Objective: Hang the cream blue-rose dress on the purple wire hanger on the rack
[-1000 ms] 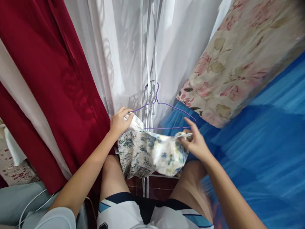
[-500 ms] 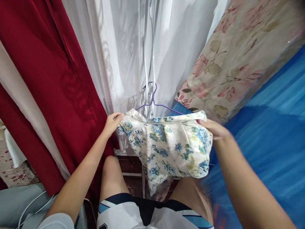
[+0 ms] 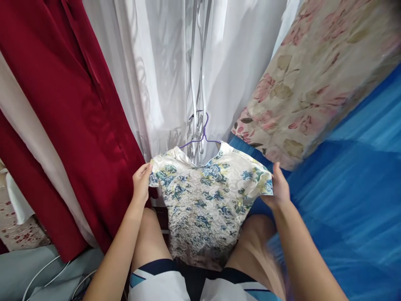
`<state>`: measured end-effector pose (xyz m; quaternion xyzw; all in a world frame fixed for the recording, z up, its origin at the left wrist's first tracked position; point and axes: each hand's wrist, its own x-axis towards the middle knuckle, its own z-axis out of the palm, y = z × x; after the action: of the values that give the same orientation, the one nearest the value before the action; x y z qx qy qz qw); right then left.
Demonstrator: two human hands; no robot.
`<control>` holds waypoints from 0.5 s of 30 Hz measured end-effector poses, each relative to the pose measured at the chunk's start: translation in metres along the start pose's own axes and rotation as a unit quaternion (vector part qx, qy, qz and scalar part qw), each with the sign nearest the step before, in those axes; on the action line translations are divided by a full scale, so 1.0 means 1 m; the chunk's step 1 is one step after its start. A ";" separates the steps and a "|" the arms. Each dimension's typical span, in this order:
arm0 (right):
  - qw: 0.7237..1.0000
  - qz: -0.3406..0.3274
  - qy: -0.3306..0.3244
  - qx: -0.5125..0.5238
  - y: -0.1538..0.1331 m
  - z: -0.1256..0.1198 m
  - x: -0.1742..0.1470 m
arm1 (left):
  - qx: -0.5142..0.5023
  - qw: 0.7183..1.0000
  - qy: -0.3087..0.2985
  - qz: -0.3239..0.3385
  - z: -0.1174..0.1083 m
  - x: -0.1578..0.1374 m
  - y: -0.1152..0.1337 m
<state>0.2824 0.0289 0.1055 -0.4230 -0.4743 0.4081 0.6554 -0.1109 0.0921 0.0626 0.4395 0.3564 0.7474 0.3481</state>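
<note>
A short-sleeved white blouse (image 3: 203, 200) with blue and yellow-green flowers hangs spread out on a purple wire hanger (image 3: 204, 136). The hanger's hook is caught among narrow white hanging strips (image 3: 193, 79). My left hand (image 3: 141, 180) pinches the end of the left sleeve. At the other sleeve end, my right hand (image 3: 279, 188) has its thumb raised and its fingers curled at the hem, partly hidden by the cloth. The blouse's lower part hangs between my knees.
Dark red cloth (image 3: 90, 125) hangs at left, a white curtain (image 3: 163, 75) behind. A pink-flowered beige cloth (image 3: 282, 92) and blue cloth (image 3: 344, 200) hang at right. White cords (image 3: 40, 269) lie on a grey surface at lower left.
The right side of the blouse, folded over before, now lies spread over the hanger, with neckline and right sleeve showing. My right hand moved down to that sleeve; my left hand dropped slightly.
</note>
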 end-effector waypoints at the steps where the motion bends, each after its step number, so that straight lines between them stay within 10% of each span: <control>1: 1.000 0.020 -0.016 0.007 -0.002 -0.005 -0.004 | -0.016 1.000 0.004 0.006 0.001 -0.003 0.005; 8: 0.991 0.023 0.054 0.117 -0.037 0.006 -0.019 | 0.071 0.973 -0.064 0.208 0.026 -0.011 0.078; 15: 0.956 -0.121 0.252 0.083 -0.020 0.009 -0.104 | 0.483 0.782 -0.126 0.373 0.073 -0.031 0.105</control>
<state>0.2537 -0.0730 0.0968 -0.3952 -0.3059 0.2437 0.8312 -0.0548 0.0297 0.1641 0.7391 0.4320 0.4867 -0.1739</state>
